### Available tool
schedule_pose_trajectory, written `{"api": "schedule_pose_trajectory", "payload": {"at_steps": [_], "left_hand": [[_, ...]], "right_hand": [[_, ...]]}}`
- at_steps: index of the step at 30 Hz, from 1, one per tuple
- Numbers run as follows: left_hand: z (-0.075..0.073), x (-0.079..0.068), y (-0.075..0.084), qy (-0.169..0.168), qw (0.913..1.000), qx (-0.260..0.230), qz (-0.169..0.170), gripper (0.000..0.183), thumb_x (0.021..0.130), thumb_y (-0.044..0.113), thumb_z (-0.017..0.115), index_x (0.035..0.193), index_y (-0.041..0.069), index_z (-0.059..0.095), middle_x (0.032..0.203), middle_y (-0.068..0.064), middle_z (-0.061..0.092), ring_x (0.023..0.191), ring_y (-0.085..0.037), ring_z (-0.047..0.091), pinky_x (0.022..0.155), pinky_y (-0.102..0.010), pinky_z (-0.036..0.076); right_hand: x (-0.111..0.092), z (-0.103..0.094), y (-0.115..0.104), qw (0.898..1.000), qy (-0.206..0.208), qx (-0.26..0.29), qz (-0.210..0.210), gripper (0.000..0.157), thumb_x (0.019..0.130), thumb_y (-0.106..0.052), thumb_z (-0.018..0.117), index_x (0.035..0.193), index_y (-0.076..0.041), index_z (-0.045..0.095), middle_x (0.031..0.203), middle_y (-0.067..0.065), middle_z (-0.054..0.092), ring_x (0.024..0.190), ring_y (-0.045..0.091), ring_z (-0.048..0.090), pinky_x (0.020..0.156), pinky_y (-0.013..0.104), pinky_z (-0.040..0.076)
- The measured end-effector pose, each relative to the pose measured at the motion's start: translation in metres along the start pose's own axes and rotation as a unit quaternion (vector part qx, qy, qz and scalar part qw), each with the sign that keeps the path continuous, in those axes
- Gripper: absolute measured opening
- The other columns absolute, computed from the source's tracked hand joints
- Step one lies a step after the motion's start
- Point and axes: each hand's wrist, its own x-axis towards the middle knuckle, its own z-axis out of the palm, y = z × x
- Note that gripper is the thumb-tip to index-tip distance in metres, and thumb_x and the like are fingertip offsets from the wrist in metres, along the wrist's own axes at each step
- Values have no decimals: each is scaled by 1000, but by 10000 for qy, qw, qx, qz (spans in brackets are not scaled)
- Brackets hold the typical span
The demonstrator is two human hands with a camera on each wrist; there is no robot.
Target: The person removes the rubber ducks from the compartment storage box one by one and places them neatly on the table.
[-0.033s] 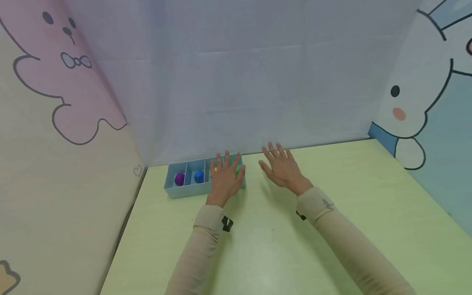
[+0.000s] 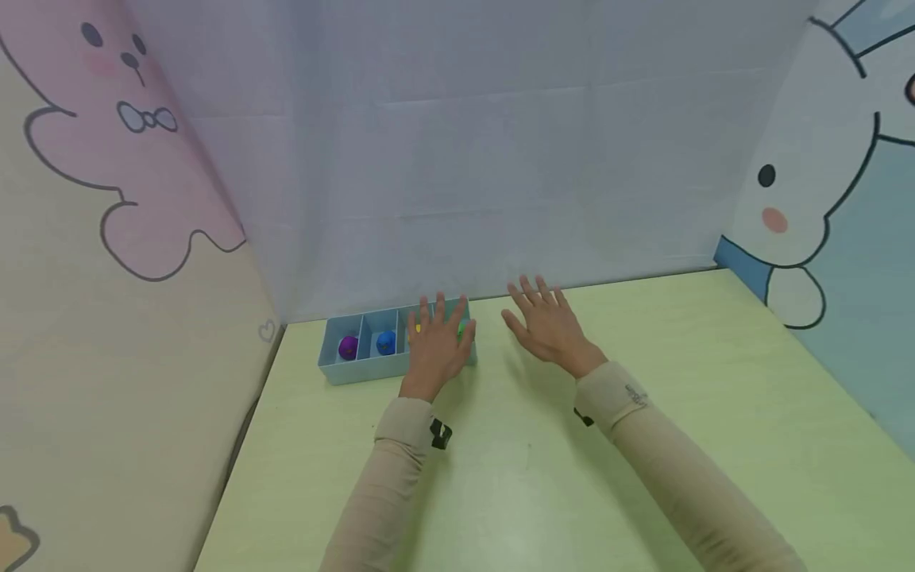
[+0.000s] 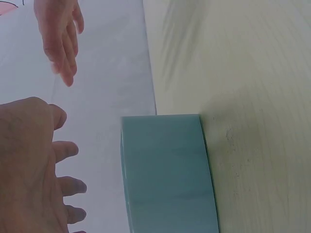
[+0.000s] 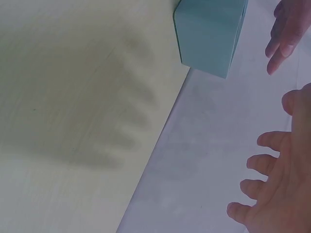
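My left hand [image 2: 436, 353] hovers over the right part of a blue-grey divided box [image 2: 372, 369], its fingers spread and holding nothing. Off to the box's right, my right hand [image 2: 549, 327] is held above the table with spread fingers, also holding nothing. Inside the box, a purple ball [image 2: 348, 347] sits in the leftmost compartment and a blue ball [image 2: 386, 342] in the one beside it. A bit of something yellow [image 2: 418, 328] and something green [image 2: 462, 326] show around the left hand, which hides most of both. Both wrist views show the box's outer wall [image 3: 167, 170] apart from the hands.
The box stands on a pale yellow-green table [image 2: 500, 492], close to its back edge. Behind rises a whitish cloth [image 2: 457, 159]. Panels with a cartoon bear [image 2: 129, 159] and a cartoon rabbit [image 2: 801, 183] flank the table left and right.
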Motion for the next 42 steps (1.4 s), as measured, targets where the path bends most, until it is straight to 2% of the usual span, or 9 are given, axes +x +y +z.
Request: {"api": "schedule_pose_trajectory", "payload": {"at_steps": [9,14,18,22,28,31,33,37,42], "left_hand": [[-1,1,-10,-48,9999,-147,-47,57,110,52,28,164,35,19,174,-13,11,162,-41,1,130,-65,8],[-4,-3,-25,8,9997,-241,-1,58,109,51,31,164,33,22,173,-16,13,161,-43,6,129,-65,11],[-8,-7,-46,12,9991,-412,-88,59,109,52,34,163,32,24,173,-16,12,161,-43,4,128,-66,11],[-14,-15,-72,101,9982,-540,-254,59,108,50,39,162,28,30,173,-18,13,161,-45,5,127,-69,10],[-21,-26,-108,239,9972,-632,-325,61,107,53,41,159,22,37,172,-19,16,160,-46,8,125,-71,12],[-24,-30,-124,356,9967,-676,-278,63,106,53,44,159,20,37,171,-20,19,159,-46,11,122,-72,15],[-25,-34,-137,419,9964,-671,-316,64,105,53,47,159,20,37,170,-20,21,158,-46,13,121,-72,18],[-24,-41,-163,585,9952,-606,-498,70,101,56,55,158,20,37,169,-22,23,158,-48,14,118,-74,19],[-21,-45,-188,637,9930,-712,-695,81,95,61,60,160,21,32,171,-23,15,157,-51,12,117,-76,17]], "right_hand": [[0,0,-4,9998,-42,165,-78,66,110,-50,29,163,-11,23,172,16,18,161,40,13,129,63,14],[-1,4,-5,9993,-31,360,-91,64,110,-47,34,162,-9,28,171,17,22,160,41,15,128,63,18],[1,9,-9,9988,46,463,-123,62,109,-45,40,160,-10,35,169,16,28,158,42,23,124,65,27],[6,15,-14,9983,239,447,-302,57,108,-42,46,156,-11,43,164,14,40,148,41,41,116,64,38],[17,20,-22,9931,823,490,-677,41,105,-34,56,140,-12,62,143,11,64,132,36,58,107,58,48],[24,21,-28,9894,995,609,-859,33,103,-29,61,130,-11,69,133,11,71,123,33,65,106,54,52],[28,22,-33,9882,941,700,-987,30,102,-26,62,125,-10,72,130,11,72,115,31,70,104,52,54],[40,27,-46,9887,637,821,-1079,24,101,-24,65,120,-12,75,127,9,73,100,25,74,88,45,62],[55,37,-56,9913,236,907,-925,23,101,-23,66,118,-13,76,118,4,76,106,24,73,85,42,62]]}}
